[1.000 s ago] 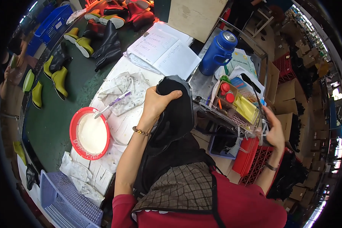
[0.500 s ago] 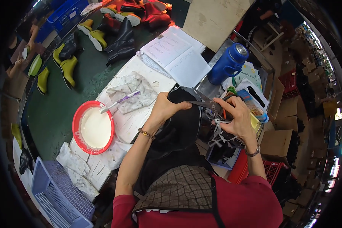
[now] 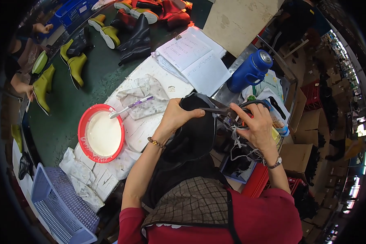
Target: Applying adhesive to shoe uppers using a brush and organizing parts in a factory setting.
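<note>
A: State the finish of the handled items.
B: Scissors point(image 3: 216, 110): metal blades, dull sheen. Black piece point(image 3: 198, 138): smooth, leather-like, faintly glossy.
A: Containers?
B: Red bowl point(image 3: 82, 128): smooth, glossy plastic. Lilac basket point(image 3: 71, 199): perforated plastic.
A: Remainder?
B: Rag point(image 3: 148, 89): crumpled, stained cloth. Notebook point(image 3: 203, 65): matt paper.

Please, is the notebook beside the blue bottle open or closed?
Open: the notebook shows two pages spread side by side, with a fold between them.
</note>
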{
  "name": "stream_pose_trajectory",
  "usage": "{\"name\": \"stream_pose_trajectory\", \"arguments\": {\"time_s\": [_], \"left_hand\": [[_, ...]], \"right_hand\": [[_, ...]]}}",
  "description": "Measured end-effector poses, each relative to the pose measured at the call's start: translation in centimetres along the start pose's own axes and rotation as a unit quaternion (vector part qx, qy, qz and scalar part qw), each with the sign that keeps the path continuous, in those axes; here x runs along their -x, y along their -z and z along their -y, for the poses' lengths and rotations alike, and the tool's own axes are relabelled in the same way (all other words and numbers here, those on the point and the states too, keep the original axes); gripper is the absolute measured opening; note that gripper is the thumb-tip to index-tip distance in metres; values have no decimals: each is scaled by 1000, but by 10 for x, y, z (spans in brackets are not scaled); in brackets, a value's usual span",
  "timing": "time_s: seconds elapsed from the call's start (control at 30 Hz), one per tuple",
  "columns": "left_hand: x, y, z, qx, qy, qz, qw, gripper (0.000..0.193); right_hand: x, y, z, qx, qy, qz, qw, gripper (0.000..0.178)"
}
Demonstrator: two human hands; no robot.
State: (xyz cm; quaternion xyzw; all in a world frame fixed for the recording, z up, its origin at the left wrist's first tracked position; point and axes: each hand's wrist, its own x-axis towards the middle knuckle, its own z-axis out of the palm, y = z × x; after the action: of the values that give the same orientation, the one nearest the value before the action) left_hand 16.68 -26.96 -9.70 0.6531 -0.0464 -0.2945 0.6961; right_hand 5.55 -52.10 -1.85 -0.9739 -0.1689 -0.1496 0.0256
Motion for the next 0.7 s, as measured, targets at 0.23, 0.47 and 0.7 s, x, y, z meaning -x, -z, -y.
{"name": "stream_pose_trajectory", "arguments": {"time_s": [0.23,0.47,0.7], "left_hand": [[3,3,-2,10,-14,4,1000,22],[4,5,-1,22,-16,38,999,29],[3,14,5,35,-9,39,999,43]], "right_hand": [[-11,-2,-2,-17,14,-5,1000,79],[-20,-4,3,-151,-26,62,986,65],[-18,-7,0,-207,-15,75,975,61]]}}
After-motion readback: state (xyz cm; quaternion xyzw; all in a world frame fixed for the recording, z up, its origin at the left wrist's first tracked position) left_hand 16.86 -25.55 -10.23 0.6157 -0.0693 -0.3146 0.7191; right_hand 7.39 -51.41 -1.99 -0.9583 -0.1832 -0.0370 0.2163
